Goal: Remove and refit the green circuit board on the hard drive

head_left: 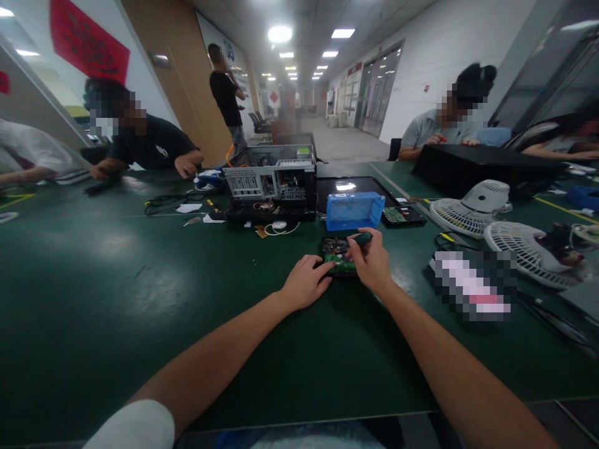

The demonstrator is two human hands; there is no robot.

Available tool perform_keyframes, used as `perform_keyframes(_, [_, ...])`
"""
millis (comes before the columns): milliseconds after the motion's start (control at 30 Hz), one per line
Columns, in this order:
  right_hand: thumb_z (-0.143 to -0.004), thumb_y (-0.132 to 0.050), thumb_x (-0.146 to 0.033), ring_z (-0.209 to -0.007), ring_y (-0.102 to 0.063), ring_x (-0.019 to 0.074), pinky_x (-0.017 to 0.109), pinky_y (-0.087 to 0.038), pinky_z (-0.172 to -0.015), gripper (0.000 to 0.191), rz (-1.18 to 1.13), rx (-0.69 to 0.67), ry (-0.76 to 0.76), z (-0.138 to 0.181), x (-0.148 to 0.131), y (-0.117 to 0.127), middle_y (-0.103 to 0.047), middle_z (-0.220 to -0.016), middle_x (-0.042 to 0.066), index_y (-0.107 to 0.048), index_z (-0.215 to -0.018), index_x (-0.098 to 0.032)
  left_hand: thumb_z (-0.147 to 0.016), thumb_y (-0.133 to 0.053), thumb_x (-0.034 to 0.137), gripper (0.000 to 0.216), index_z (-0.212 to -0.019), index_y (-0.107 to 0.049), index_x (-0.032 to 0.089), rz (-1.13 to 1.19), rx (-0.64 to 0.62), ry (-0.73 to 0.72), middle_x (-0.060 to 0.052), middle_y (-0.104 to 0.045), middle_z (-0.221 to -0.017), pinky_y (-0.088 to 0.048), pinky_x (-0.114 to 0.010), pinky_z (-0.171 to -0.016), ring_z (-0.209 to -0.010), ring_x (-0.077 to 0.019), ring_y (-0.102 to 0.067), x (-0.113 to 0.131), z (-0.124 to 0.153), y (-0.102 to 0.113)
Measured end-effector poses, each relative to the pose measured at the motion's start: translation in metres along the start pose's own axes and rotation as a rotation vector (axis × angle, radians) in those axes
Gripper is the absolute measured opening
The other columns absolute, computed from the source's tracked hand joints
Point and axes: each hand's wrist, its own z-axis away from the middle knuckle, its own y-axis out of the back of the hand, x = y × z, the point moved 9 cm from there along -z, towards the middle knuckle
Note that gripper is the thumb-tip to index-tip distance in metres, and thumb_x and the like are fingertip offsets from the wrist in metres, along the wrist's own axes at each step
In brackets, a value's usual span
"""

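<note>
Fingers of the right hand [373, 259] pinch a screwdriver [362, 238] above the board [345, 266], its tip unclear; those of the left hand [306, 280], slightly spread, touch the board's 8 o'clock side. The step in hand looks like driver work; the next move likely calls for a steady board and a seated tip. On the worktop [187, 299], outward: blue bin [350, 215] at 12, computer case [271, 187] at 10, fan [468, 215] at 2.

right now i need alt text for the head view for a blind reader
A person's left hand touches a small electronic device while the right hand holds a dark tool over it, on a green table near a blue bin.
</note>
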Motion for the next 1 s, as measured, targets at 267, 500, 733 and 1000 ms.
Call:
perform_keyframes(267, [-0.096, -0.056, -0.046, -0.072, -0.072, 0.0203, 0.037, -0.060, -0.071, 0.048, 0.003, -0.018, 0.013, 0.0020, -0.0050, -0.0040, -0.072, -0.106, 0.008, -0.038, -0.135, -0.024, -0.097, -0.057, 0.037, 0.044, -0.140, -0.056, 0.026, 0.010, -0.004, 0.033, -0.011, -0.057, -0.123, -0.049, -0.046, -0.097, -0.115, -0.0285, -0.052, -0.0017, -0.0003, -0.0006])
perform_keyframes(500, [-0.097, -0.056, -0.047, -0.087, -0.073, 0.0249, 0.042, -0.060, -0.077, 0.051, 0.042, -0.043, 0.042, 0.0023, -0.0070, -0.0059, -0.072, -0.110, 0.009, -0.039, -0.140, -0.025, -0.096, -0.059, 0.037, 0.043, -0.138, -0.057, 0.026, 0.008, -0.008, 0.038, -0.011, -0.057, -0.122, -0.049, -0.047, -0.097, -0.115, -0.0289, -0.052, -0.0028, -0.0014, -0.0027])
perform_keyframes(733, [-0.097, -0.056, -0.045, -0.089, -0.073, 0.0248, 0.042, -0.059, -0.081, 0.051, 0.046, -0.061, 0.049, 0.0030, -0.0077, -0.0080, -0.072, -0.112, 0.009, -0.039, -0.141, -0.025, -0.096, -0.059, 0.036, 0.043, -0.137, -0.057, 0.025, 0.009, -0.014, 0.038, -0.012, -0.057, -0.122, -0.048, -0.046, -0.099, -0.115, -0.0287, -0.051, -0.0027, -0.0008, -0.0023])
perform_keyframes(1000, [-0.097, -0.055, -0.046, -0.078, -0.073, 0.0227, 0.041, -0.060, -0.077, 0.050, 0.034, -0.061, 0.033, 0.0038, -0.0070, -0.0096, -0.073, -0.109, 0.008, -0.039, -0.141, -0.026, -0.097, -0.058, 0.037, 0.043, -0.137, -0.057, 0.024, 0.001, -0.014, 0.036, -0.012, -0.057, -0.121, -0.049, -0.046, -0.098, -0.115, -0.0286, -0.052, -0.0016, -0.0010, -0.0022])
